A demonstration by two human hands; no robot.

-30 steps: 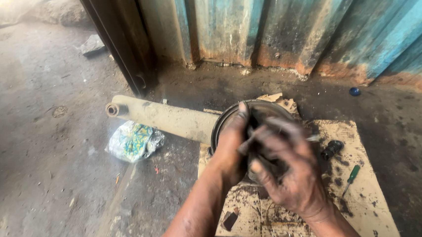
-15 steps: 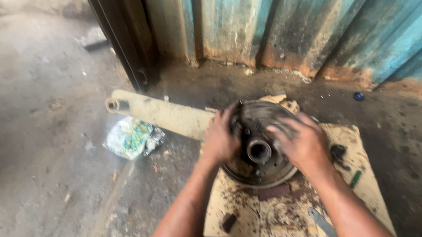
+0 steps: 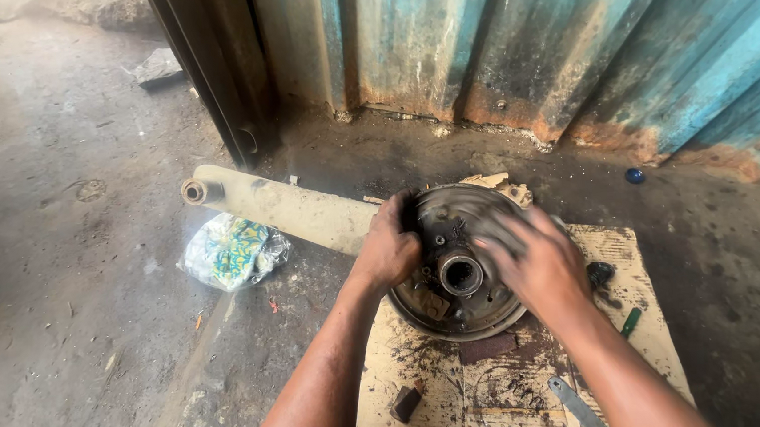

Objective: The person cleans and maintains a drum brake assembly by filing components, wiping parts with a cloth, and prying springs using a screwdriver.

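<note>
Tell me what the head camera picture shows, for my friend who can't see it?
Two bare hands grip a greasy round metal drum with a tube at its middle, the left hand on its left rim, the right hand on its right side. It sits on stained cardboard on a dirty floor, beside a pale beam and rusty blue metal sheeting.

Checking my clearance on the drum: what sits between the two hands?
In the head view, the raised central hub of the round metal drum stands between the left hand and right hand, its dark bore open and uncovered.
</note>
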